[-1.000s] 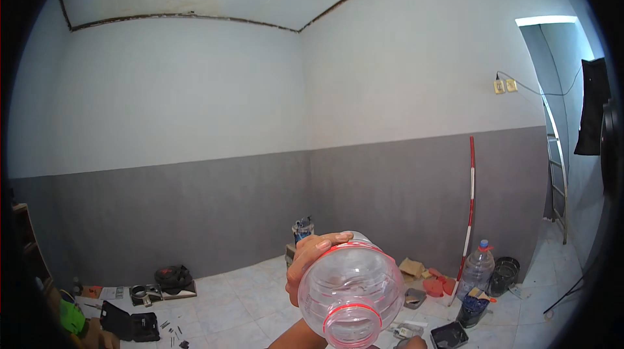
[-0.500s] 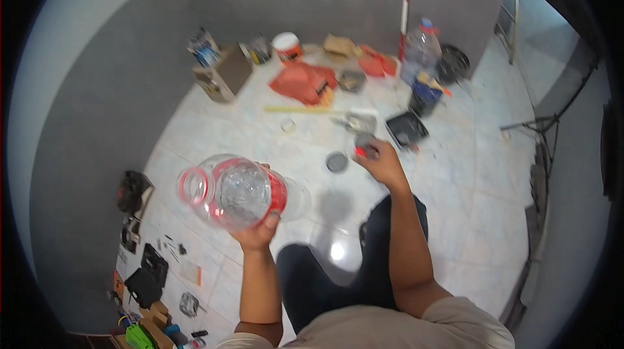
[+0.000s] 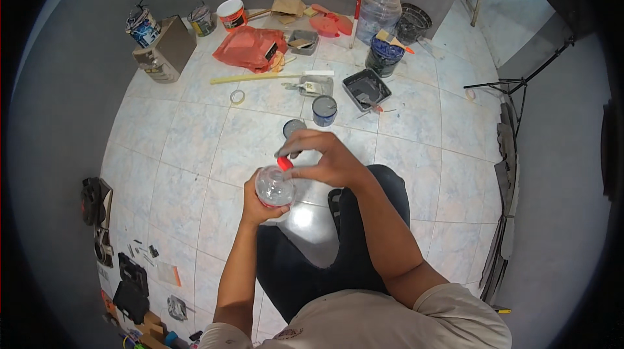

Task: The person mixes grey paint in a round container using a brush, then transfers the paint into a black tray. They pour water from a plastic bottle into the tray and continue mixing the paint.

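**Clear bottle (image 3: 274, 191) and red cap (image 3: 285, 163) held close together**

By the left hand (image 3: 252, 204), the bottle is gripped around its side. At its far edge, the cap is pinched by the right hand (image 3: 335, 161); contact cannot be told. If pinched loosely, the cap could be dropped beside the bottle onto the floor (image 3: 247, 115).

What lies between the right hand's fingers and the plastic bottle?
The head view shows a red cap, held in the right hand near the bottle; whether they touch is unclear.
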`<state>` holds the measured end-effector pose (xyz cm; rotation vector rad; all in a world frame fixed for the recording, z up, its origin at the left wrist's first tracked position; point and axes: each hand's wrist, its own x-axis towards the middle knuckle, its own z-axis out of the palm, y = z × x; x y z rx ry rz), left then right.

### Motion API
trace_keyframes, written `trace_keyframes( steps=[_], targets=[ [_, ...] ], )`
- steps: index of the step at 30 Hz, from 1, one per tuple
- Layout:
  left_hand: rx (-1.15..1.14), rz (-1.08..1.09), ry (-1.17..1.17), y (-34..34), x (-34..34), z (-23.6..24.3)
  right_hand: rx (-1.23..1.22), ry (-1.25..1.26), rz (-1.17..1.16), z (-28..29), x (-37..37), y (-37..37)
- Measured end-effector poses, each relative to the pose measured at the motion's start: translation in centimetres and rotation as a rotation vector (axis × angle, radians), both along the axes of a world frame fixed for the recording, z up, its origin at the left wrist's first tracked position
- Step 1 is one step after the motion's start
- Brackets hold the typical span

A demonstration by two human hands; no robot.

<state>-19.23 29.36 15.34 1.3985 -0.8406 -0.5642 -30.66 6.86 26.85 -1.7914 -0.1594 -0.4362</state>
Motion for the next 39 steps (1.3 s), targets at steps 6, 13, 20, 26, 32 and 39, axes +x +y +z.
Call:
trace_keyframes(
  steps=[6,13,20,26,32,39],
  targets=[
    [0.029,-0.226,0.041,-0.6,1.6,-1.7,-0.068,0.143,0.043,-0.3,-0.3,0.2],
    [0.147,-0.41,0.177,1.6,4.3,-2.0,-0.253,0.161,0.074,0.2,0.0,1.2],
    [0.171,-0.465,0.191,4.0,4.0,0.9,-0.499,0.172,-0.043,0.6,0.1,4.4],
    [0.175,-0.298,-0.054,6.3,4.0,-0.1,-0.848,0.083,-0.072,0.0,1.5,8.2],
    [0.226,0.026,-0.269,6.3,1.0,2.0,-0.997,-0.018,-0.065,2.3,1.6,8.4],
    [0.175,0.556,-0.696,3.8,-1.8,3.1,-0.938,0.458,-0.501,4.3,3.9,10.9]
  ],
)
